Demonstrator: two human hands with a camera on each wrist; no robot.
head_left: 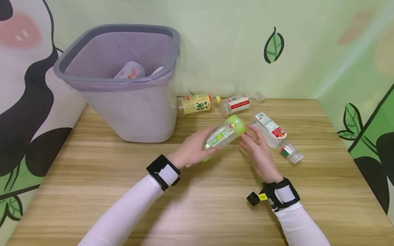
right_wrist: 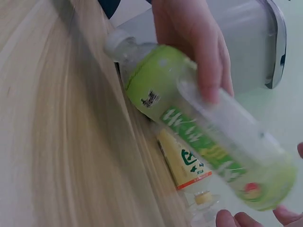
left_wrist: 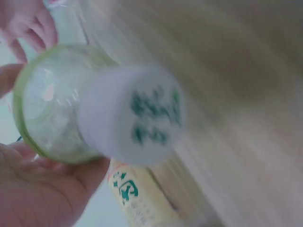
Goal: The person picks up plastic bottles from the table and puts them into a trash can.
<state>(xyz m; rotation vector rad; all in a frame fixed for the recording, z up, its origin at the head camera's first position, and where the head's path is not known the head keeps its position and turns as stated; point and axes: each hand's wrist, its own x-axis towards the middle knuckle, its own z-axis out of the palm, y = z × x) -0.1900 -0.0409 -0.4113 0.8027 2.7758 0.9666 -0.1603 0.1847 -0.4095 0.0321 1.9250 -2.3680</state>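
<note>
Green bottle [head_left: 224, 134] between the hands [head_left: 194, 146]

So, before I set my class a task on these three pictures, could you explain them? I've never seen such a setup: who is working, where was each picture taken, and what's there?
There is no machine: a person works bare-handed, with a dark strap on each wrist. The wide picture is taken from the head, looking forward and down; the two close ones come from the left and right wrists, so things look tilted.

The left hand holds a green-labelled bottle. The right hand is by its base; whether it touches is hard to tell.

On the wooden table lie a yellow-labelled bottle and two clear bottles, one farther back, one nearer the right hand. A grey bin stands on the left.
</note>
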